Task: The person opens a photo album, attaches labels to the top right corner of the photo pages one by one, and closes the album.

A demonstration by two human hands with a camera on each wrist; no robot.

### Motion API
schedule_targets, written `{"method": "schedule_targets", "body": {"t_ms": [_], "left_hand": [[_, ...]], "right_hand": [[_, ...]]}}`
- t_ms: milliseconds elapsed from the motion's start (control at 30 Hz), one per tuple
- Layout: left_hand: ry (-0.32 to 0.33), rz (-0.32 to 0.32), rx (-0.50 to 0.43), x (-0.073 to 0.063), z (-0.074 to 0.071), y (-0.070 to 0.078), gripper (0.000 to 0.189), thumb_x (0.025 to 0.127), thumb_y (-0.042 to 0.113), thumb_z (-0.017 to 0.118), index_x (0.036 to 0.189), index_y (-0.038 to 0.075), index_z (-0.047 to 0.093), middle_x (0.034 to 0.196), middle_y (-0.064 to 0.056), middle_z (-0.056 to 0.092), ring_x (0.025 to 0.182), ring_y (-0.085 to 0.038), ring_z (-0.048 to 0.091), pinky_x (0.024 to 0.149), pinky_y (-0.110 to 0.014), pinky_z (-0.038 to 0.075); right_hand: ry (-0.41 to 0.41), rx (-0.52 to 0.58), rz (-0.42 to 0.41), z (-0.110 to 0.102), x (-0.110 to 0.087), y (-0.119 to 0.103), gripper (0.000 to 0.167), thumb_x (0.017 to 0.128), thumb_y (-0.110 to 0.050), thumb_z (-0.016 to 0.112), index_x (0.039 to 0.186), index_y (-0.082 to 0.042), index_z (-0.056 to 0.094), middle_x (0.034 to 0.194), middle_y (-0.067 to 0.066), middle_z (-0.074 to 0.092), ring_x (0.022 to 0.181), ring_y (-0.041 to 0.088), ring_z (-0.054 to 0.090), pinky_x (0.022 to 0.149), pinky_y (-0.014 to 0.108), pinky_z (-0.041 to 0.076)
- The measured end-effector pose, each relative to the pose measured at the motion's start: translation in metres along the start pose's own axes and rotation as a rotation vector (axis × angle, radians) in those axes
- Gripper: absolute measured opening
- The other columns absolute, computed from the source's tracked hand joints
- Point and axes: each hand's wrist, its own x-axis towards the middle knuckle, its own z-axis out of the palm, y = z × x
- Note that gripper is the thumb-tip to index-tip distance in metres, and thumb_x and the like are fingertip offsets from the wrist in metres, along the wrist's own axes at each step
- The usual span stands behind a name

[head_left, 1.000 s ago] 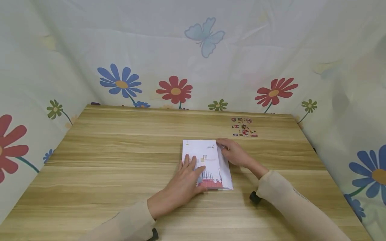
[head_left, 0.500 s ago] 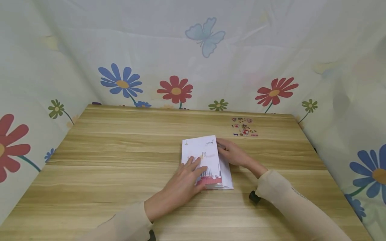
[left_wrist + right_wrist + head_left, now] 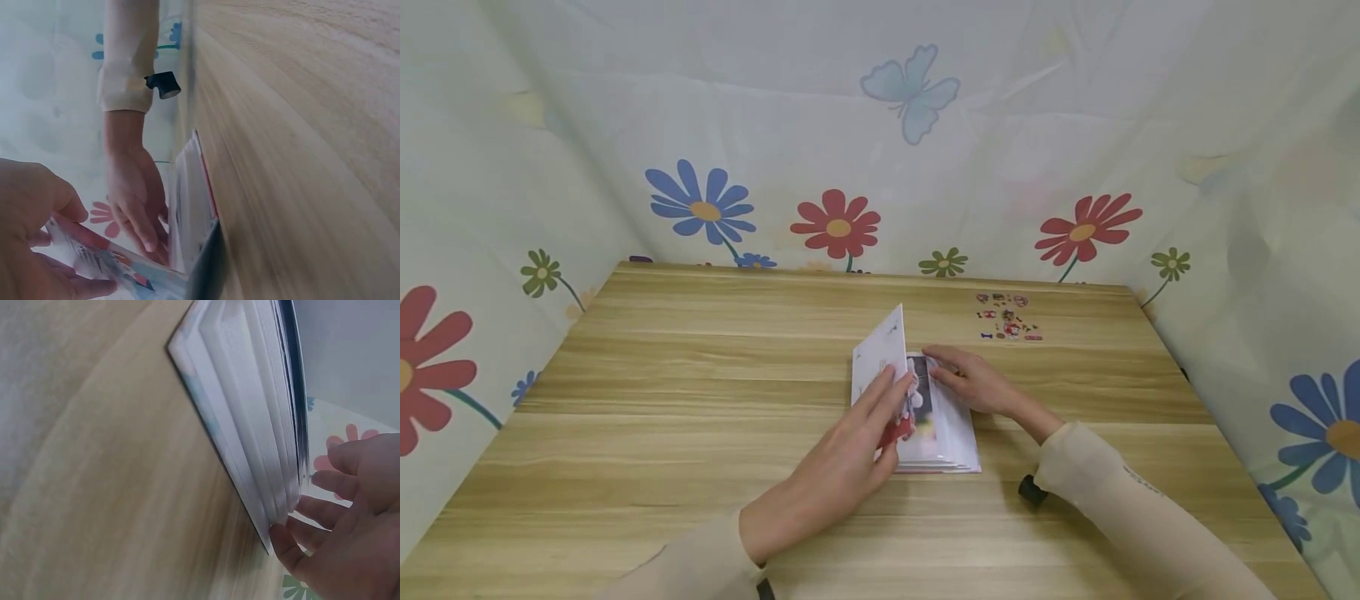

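Observation:
A photo album point(image 3: 957, 433) lies on the wooden table, its white printed cover point(image 3: 872, 354) raised steeply on the left side. My left hand point(image 3: 842, 454) pinches the cover, with the thumb on one face and the fingers on the other in the left wrist view. Under the cover a dark photo point(image 3: 922, 404) shows in a clear page. My right hand point(image 3: 973, 379) touches the far right corner of the pages with its fingers loosely extended. In the right wrist view, the thumb of the right hand point(image 3: 350, 531) touches the edge of the album's lower board.
A clear sheet of small stickers point(image 3: 1007, 317) lies at the back right of the wooden table point(image 3: 700, 358). A white curtain point(image 3: 760, 108) printed with flowers and a butterfly surrounds the table's back and sides.
My left hand has lifted the album's cover from nearly flat to a steep tilt towards the left, uncovering the photo page. The right hand stays at the far right corner.

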Motion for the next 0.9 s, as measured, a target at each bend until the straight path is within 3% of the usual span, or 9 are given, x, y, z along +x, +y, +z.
{"method": "schedule_targets", "body": {"t_ms": [167, 433, 500, 567, 667, 800, 900], "left_hand": [[0.045, -0.010, -0.011, 0.001, -0.010, 0.005, 0.078, 0.093, 0.004, 0.070, 0.162, 0.014, 0.035, 0.167, -0.016, 0.027, 0.143, -0.031, 0.045, 0.108, -0.041, 0.046], [0.100, -0.070, -0.025, -0.003, -0.024, 0.008, 0.060, 0.097, 0.010, 0.067, 0.154, 0.005, 0.048, 0.165, -0.016, 0.033, 0.136, -0.030, 0.053, 0.103, -0.038, 0.050], [0.123, -0.078, -0.021, -0.005, -0.027, 0.007, 0.059, 0.097, 0.010, 0.068, 0.152, 0.003, 0.049, 0.164, -0.016, 0.035, 0.131, -0.029, 0.057, 0.097, -0.036, 0.055], [0.149, -0.081, -0.017, -0.007, -0.030, 0.006, 0.057, 0.097, 0.010, 0.068, 0.150, 0.000, 0.051, 0.162, -0.018, 0.037, 0.115, -0.026, 0.067, 0.085, -0.032, 0.059], [0.183, -0.080, -0.018, -0.011, -0.035, 0.003, 0.056, 0.096, 0.008, 0.069, 0.147, -0.004, 0.052, 0.161, -0.019, 0.039, 0.116, -0.027, 0.066, 0.078, -0.032, 0.058], [0.201, -0.091, 0.004, -0.017, -0.041, -0.002, 0.055, 0.096, 0.009, 0.069, 0.146, -0.006, 0.052, 0.161, -0.017, 0.040, 0.126, -0.028, 0.061, 0.080, -0.032, 0.058], [0.203, -0.109, 0.011, -0.022, -0.046, -0.006, 0.055, 0.096, 0.007, 0.069, 0.147, -0.006, 0.052, 0.161, -0.015, 0.040, 0.105, -0.023, 0.066, 0.064, -0.024, 0.054]], "right_hand": [[-0.011, -0.046, 0.014, -0.001, 0.001, -0.001, 0.045, 0.107, -0.013, 0.055, 0.148, 0.004, 0.051, 0.154, 0.027, 0.046, 0.143, 0.046, 0.041, 0.118, 0.059, 0.031], [-0.043, -0.092, 0.033, -0.001, 0.003, -0.003, 0.049, 0.104, -0.016, 0.061, 0.148, 0.004, 0.051, 0.154, 0.027, 0.044, 0.143, 0.047, 0.040, 0.118, 0.060, 0.030], [-0.048, -0.103, 0.034, -0.001, 0.003, -0.003, 0.051, 0.103, -0.017, 0.063, 0.148, 0.004, 0.050, 0.154, 0.028, 0.044, 0.144, 0.047, 0.039, 0.118, 0.059, 0.030], [-0.051, -0.116, 0.030, 0.000, 0.004, -0.002, 0.053, 0.103, -0.018, 0.065, 0.148, 0.005, 0.050, 0.154, 0.028, 0.044, 0.144, 0.047, 0.039, 0.118, 0.059, 0.029], [-0.055, -0.134, 0.021, 0.002, 0.005, -0.001, 0.056, 0.101, -0.019, 0.067, 0.148, 0.006, 0.050, 0.154, 0.028, 0.044, 0.144, 0.047, 0.040, 0.119, 0.058, 0.029], [-0.057, -0.135, 0.021, 0.002, 0.006, -0.002, 0.057, 0.100, -0.018, 0.069, 0.148, 0.007, 0.049, 0.154, 0.028, 0.044, 0.144, 0.046, 0.039, 0.120, 0.057, 0.028], [-0.060, -0.142, 0.025, 0.003, 0.006, -0.002, 0.058, 0.100, -0.018, 0.068, 0.148, 0.007, 0.049, 0.154, 0.029, 0.044, 0.144, 0.047, 0.040, 0.119, 0.057, 0.029]]}}
